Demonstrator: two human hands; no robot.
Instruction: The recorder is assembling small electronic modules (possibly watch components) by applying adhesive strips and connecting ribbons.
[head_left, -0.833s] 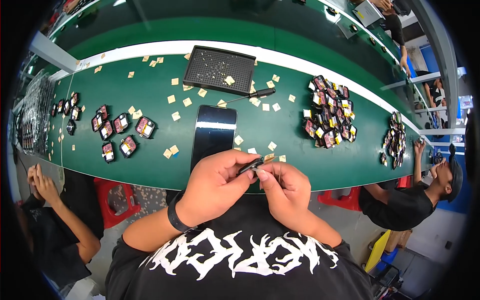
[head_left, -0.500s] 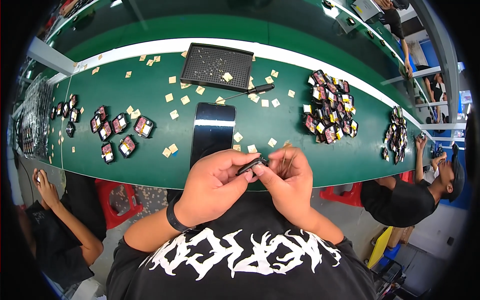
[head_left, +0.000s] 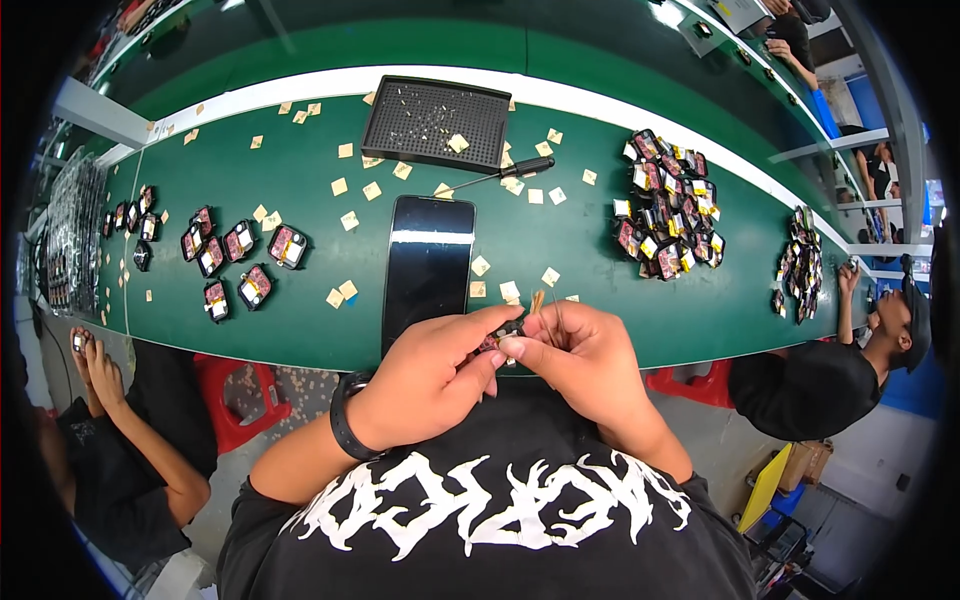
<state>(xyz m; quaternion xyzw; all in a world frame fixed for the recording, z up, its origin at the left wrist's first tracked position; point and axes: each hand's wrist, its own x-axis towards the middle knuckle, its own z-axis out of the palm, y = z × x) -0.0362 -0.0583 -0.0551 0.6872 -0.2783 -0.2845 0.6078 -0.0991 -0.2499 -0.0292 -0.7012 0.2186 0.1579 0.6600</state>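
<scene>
My left hand (head_left: 425, 365) pinches a small black device housing (head_left: 512, 328) at the table's near edge. Part of its reddish circuit board (head_left: 489, 342) shows between the fingers, which hide the rest. From the other side, my right hand (head_left: 590, 350) is closed, its thumb pressed to the housing. Thin metal prongs that look like tweezers (head_left: 557, 312) stand up from its fingers, beside a narrow tan strip (head_left: 538, 300). Just beyond my left hand lies a dark phone-like slab (head_left: 430, 265) with a glossy face.
Similar open housings lie in a small group (head_left: 239, 241) at left, a dense pile (head_left: 668, 205) at right and another pile (head_left: 800, 265) farther right. A black tray (head_left: 437, 122) and a screwdriver (head_left: 530, 168) lie at the back among tan paper squares (head_left: 339, 186). Co-workers sit at both sides.
The housing has tilted in my hands, so its circuit board side now shows. My right hand has turned slightly, and the tan strip stands out more clearly above its fingers.
</scene>
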